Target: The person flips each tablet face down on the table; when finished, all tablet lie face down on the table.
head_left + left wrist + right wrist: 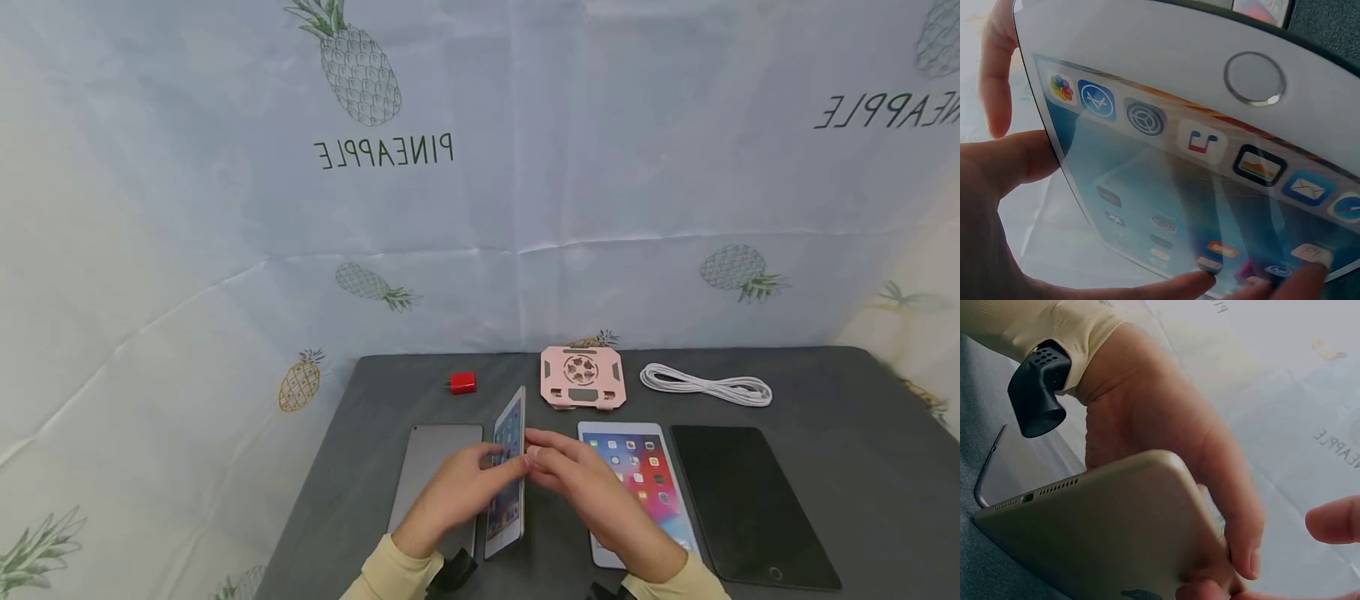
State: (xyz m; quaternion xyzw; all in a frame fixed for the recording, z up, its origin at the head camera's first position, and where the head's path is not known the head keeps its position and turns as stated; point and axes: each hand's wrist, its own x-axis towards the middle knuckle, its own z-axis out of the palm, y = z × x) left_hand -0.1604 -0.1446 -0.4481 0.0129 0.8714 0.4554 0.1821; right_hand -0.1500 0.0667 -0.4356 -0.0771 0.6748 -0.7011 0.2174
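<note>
A tablet (507, 475) with a lit screen and white front stands on its long edge. My left hand (467, 490) grips its upper edge, with the thumb over the edge and fingers against the screen. In the left wrist view the lit screen (1172, 181) and round home button (1255, 78) show close up. My right hand (581, 479) is at the other side, its fingertips touching the tablet's back near the upper edge. The gold back (1104, 525) fills the lower part of the right wrist view.
A grey tablet (435, 454) lies at left; a lit white tablet (637, 475) and a black tablet (750, 500) lie at right. Behind are a red charger plug (462, 382), a pink stand with a round cutout (582, 378) and a coiled white cable (705, 385), all on the dark table (337, 500).
</note>
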